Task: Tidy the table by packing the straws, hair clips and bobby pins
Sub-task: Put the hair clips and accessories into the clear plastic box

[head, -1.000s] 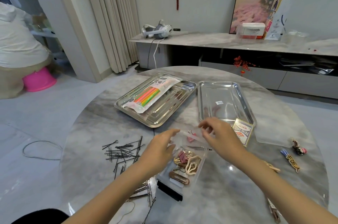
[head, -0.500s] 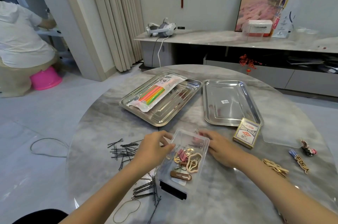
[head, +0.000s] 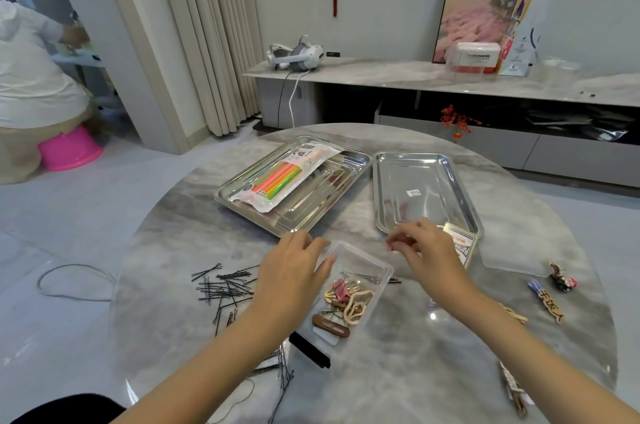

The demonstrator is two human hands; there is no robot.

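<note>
Our round marble surface (head: 398, 371) carries everything around one landmark, the clear plastic box (head: 356, 271) of hair clips (head: 349, 305); our left hand (head: 294, 271) rests on its left wall, fingers loosely curled; our right hand (head: 424, 247) hovers just right of it, fingers pressed together, whether on something tiny we cannot tell; loose bobby pins (head: 225, 285) lie left of the box, the straws (head: 277, 177) packet beyond it in a tray (head: 332, 208); we judge the box light, thin-walled and slippery, best taken by opposite walls.
</note>
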